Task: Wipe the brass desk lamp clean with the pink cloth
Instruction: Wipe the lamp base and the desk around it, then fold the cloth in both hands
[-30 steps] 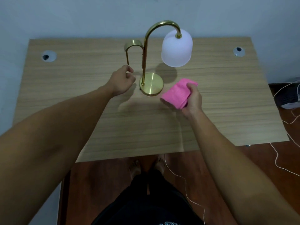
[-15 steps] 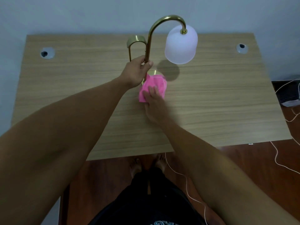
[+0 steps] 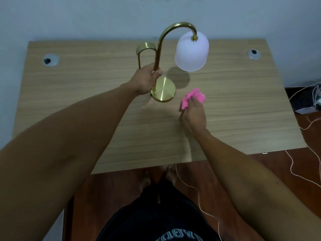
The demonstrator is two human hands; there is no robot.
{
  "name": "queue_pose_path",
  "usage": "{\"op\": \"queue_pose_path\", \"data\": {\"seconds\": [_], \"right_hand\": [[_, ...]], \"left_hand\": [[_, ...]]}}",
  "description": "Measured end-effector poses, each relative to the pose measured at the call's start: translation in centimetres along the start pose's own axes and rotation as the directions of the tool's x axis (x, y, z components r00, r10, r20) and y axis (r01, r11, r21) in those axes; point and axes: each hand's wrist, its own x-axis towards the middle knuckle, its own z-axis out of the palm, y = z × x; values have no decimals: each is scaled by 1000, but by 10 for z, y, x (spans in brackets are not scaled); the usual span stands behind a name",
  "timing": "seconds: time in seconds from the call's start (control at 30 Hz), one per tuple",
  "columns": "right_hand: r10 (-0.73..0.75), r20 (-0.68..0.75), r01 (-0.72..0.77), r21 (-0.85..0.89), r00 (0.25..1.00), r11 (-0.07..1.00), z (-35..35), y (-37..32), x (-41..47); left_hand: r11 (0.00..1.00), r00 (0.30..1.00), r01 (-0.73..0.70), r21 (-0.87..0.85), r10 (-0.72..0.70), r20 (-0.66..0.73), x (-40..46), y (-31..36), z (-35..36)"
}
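1. A pale blue-grey plaster wall [image 3: 86, 16] closes the far side of the scene.
2. A light wood-grain rectangular desk [image 3: 78, 94] stands against it.
3. A round grey cable grommet [image 3: 50, 60] sits far left in the desktop, a second round grommet [image 3: 254, 54] far right.
4. A reddish-brown wooden floor [image 3: 112, 197] lies near.
5. Thin white cables [image 3: 295, 164] trail over the floor at right.
6. Light is dim and even.

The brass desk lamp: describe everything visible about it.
The brass desk lamp stands upright on the wooden desk. It has a round, shiny brass base, a thin stem curving over into a hook, a frosted white bell shade hanging from it, and a smaller brass loop behind. The left hand grips the stem low down. The pink cloth, in the right hand, lies clear of it.
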Motion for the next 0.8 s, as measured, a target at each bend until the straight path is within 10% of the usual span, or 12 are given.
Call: {"op": "queue_pose_path", "data": {"seconds": [0.23,0.5,0.67,0.8], "right_hand": [[552,37,-430,673,833,602,-53,5,11],[171,653,-648,756,738,-91,-84,5,-8],[-37,726,-724,679,686,-121,-104,24,-10],[-51,735,-737,674,676,-42,-118,51,-4]], "left_hand": [[969,970,240,-52,-242,-34,-26,-2,7],[786,879,464,-409,-354,318,-84,20,50],[480,835,538,-693,-192,515,-101,42,73],[474,845,530,-703,-225,485,-102,59,86]]}}
